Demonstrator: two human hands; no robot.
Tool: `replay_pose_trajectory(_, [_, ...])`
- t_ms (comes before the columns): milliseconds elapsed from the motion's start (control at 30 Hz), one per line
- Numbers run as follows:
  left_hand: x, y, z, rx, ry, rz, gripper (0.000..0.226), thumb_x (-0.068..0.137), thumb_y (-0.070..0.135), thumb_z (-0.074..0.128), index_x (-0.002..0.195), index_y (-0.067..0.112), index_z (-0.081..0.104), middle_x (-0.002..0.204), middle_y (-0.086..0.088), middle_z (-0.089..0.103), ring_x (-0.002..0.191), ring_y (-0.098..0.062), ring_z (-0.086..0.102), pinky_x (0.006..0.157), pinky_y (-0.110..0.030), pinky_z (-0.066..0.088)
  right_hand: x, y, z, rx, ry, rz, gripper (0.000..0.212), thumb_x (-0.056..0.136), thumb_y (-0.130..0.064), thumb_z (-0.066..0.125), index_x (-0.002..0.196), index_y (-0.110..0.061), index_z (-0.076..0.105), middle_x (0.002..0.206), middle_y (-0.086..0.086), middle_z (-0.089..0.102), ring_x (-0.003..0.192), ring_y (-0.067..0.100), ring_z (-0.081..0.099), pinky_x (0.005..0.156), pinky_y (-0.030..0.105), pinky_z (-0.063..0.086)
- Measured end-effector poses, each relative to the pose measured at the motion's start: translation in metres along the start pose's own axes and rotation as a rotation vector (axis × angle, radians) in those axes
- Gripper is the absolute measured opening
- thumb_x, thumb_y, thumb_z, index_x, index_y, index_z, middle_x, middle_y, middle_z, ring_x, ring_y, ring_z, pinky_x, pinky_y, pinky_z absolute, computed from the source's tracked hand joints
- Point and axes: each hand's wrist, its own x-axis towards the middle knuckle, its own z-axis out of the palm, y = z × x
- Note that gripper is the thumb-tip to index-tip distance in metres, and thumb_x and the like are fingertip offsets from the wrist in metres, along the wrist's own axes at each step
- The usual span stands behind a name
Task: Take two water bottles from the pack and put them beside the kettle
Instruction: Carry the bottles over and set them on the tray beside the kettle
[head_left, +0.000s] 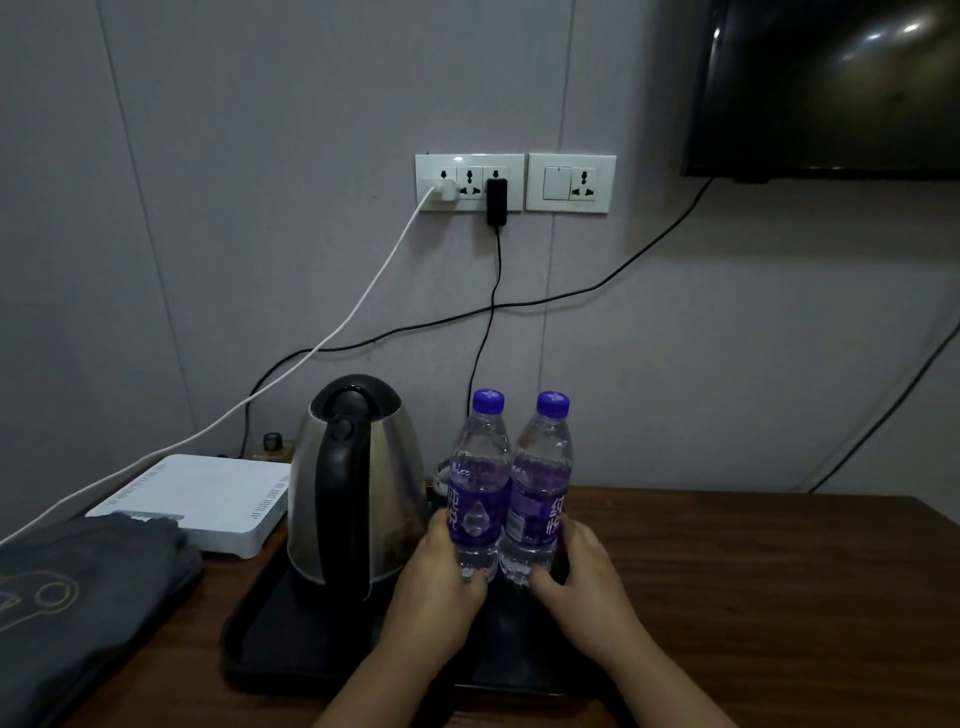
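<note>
Standing upright side by side on the black tray, two bottles with purple caps and labels touch each other just right of the kettle. The left hand wraps the lower part of the left bottle, fingers curled round its far side, while the right hand grips the base of the right bottle the same way — each hand closed on its own bottle. Whether the bottle bases rest fully on the tray cannot be told, since the hands cover them. The kettle, steel with a black handle and lid, sits on the tray's left half, its handle facing the camera; the left hand lies close against its side. Behind the bottles something glassy shows partly, too hidden to name. Left of the kettle lies a white box, and nearer, a folded grey cloth on the wooden table. On the wall a socket strip carries a white plug and a black adapter — their cables trail down behind the kettle. A dark screen hangs at the upper right.
</note>
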Motion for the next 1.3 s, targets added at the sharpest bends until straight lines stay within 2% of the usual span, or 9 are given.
replay_pose_trajectory(67, [0.0, -0.002, -0.001, 0.007, -0.01, -0.018, 0.058, 0.086, 0.017, 0.069, 0.136, 0.031, 0.042, 0.111, 0.004, 0.072, 0.1, -0.017, 0.069, 0.085, -0.038, 0.056, 0.0, 0.001, -0.001, 0.003, -0.009, 0.03, 0.058, 0.086, -0.046, 0.064, 0.138, -0.054, 0.041, 0.127, -0.022, 0.054, 0.125, 0.003, 0.047, 0.102, 0.032, 0.043])
replay_pose_trajectory(133, [0.0, -0.003, -0.001, 0.027, 0.01, -0.027, 0.058, 0.088, 0.017, 0.07, 0.138, 0.03, 0.042, 0.113, 0.004, 0.073, 0.101, -0.017, 0.07, 0.084, -0.034, 0.055, -0.001, 0.0, -0.001, -0.003, 0.008, 0.056, 0.062, 0.089, -0.041, 0.067, 0.145, -0.043, 0.04, 0.128, -0.019, 0.054, 0.126, 0.005, 0.047, 0.103, 0.031, 0.043])
replay_pose_trajectory(300, [0.003, -0.005, 0.0, 0.05, 0.08, -0.04, 0.044, 0.081, 0.026, 0.082, 0.119, 0.028, 0.059, 0.106, 0.006, 0.076, 0.099, -0.014, 0.072, 0.083, -0.029, 0.056, 0.0, -0.007, 0.0, -0.011, 0.057, 0.091, 0.077, 0.08, -0.043, 0.079, 0.146, -0.034, 0.041, 0.136, -0.016, 0.049, 0.129, 0.007, 0.046, 0.106, 0.034, 0.043])
replay_pose_trajectory(400, [0.004, -0.004, 0.0, 0.08, 0.111, -0.061, 0.038, 0.079, 0.03, 0.084, 0.111, 0.025, 0.064, 0.104, 0.004, 0.077, 0.099, -0.017, 0.072, 0.082, -0.029, 0.056, 0.001, -0.008, 0.0, -0.018, 0.079, 0.079, 0.078, 0.077, -0.043, 0.082, 0.144, -0.03, 0.046, 0.125, -0.015, 0.052, 0.12, 0.008, 0.052, 0.098, 0.029, 0.045])
replay_pose_trajectory(533, [0.004, -0.004, 0.002, 0.084, 0.133, -0.069, 0.041, 0.078, 0.033, 0.085, 0.11, 0.023, 0.062, 0.104, 0.001, 0.078, 0.099, -0.02, 0.073, 0.078, -0.029, 0.053, -0.001, -0.007, -0.001, -0.02, 0.09, 0.055, 0.072, 0.079, -0.044, 0.08, 0.142, -0.035, 0.048, 0.116, -0.019, 0.052, 0.108, 0.002, 0.051, 0.089, 0.023, 0.042])
replay_pose_trajectory(667, [0.005, -0.003, 0.002, 0.11, 0.129, -0.089, 0.043, 0.079, 0.035, 0.084, 0.107, 0.021, 0.054, 0.103, -0.003, 0.078, 0.099, -0.025, 0.073, 0.079, -0.034, 0.053, -0.002, -0.009, -0.002, -0.022, 0.09, 0.041, 0.068, 0.081, -0.041, 0.079, 0.143, -0.038, 0.049, 0.117, -0.019, 0.054, 0.114, 0.005, 0.054, 0.095, 0.029, 0.045])
replay_pose_trajectory(800, [0.005, -0.003, 0.002, 0.112, 0.13, -0.063, 0.041, 0.079, 0.034, 0.084, 0.111, 0.022, 0.06, 0.104, -0.002, 0.078, 0.1, -0.024, 0.073, 0.078, -0.029, 0.051, -0.003, -0.009, -0.003, -0.041, 0.098, 0.011, 0.064, 0.082, -0.039, 0.079, 0.139, -0.038, 0.051, 0.114, -0.02, 0.055, 0.113, 0.006, 0.056, 0.093, 0.029, 0.046])
replay_pose_trajectory(933, [0.004, -0.002, 0.003, 0.113, 0.133, -0.044, 0.039, 0.078, 0.032, 0.084, 0.11, 0.021, 0.065, 0.103, -0.002, 0.078, 0.099, -0.024, 0.073, 0.078, -0.029, 0.052, -0.002, -0.007, -0.002, -0.044, 0.099, 0.01, 0.065, 0.081, -0.041, 0.079, 0.14, -0.038, 0.051, 0.12, -0.018, 0.058, 0.114, 0.005, 0.055, 0.096, 0.03, 0.047])
replay_pose_trajectory(1300, [0.003, -0.002, 0.004, 0.117, 0.142, -0.06, 0.038, 0.077, 0.037, 0.084, 0.104, 0.023, 0.062, 0.1, 0.001, 0.078, 0.095, -0.021, 0.073, 0.075, -0.031, 0.054, 0.002, -0.002, 0.001, -0.082, 0.093, 0.027, 0.067, 0.081, -0.047, 0.076, 0.14, -0.044, 0.046, 0.114, -0.027, 0.05, 0.108, -0.003, 0.05, 0.09, 0.022, 0.043])
